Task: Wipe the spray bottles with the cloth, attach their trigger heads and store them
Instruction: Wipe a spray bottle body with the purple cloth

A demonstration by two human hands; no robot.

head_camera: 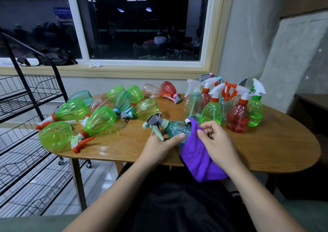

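A teal spray bottle (175, 129) with a grey and pale green trigger head (154, 124) lies on its side above the table's near edge. My left hand (160, 145) grips it at the neck, thumb across the body. My right hand (215, 140) holds a purple cloth (197, 158) against the bottle's base, and the cloth hangs over the table edge. Several green, teal and pink bottles (99, 119) lie on their sides at the left of the wooden table (266, 148). Several upright bottles (237, 115) with trigger heads stand at the back right.
A black wire rack (26, 97) on wheels stands to the left of the table, its shelves bare. A window with a sill runs behind the table. A grey wall and a leaning board close the right side.
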